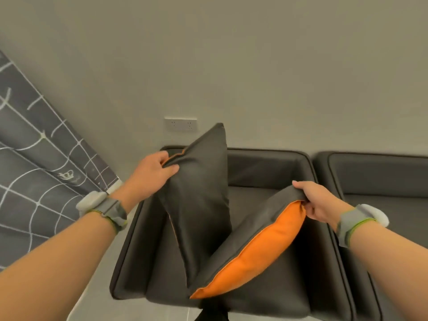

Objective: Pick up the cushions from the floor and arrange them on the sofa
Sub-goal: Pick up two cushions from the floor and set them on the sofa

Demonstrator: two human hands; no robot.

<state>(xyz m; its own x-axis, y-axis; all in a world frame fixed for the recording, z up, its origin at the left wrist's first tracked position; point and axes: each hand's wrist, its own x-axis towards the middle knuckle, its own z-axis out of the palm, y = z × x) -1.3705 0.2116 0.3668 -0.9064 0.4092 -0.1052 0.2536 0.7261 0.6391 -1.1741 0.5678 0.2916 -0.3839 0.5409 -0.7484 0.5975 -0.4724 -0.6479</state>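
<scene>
Above the seat of a dark grey sofa (266, 158), the left hand (150, 172) pinches the top corner of a grey cushion (199, 205) held nearly upright, its grip closed on the fabric. Beside it, the right hand (317, 200) clasps the upper edge of a grey-and-orange cushion (259, 251), tilted, its lower end overlapping the first cushion's bottom. Both wrists wear grey bands.

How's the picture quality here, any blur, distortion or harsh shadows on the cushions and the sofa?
Head view: wide-angle bending curves the sofa back and splays the forearms; lighting is soft and even, without glare; the image is slightly soft overall, the wall socket blurry; a deep shadow sits beneath the right cushion held by the right hand; the left cushion in the left hand shows only gentle shading.
</scene>
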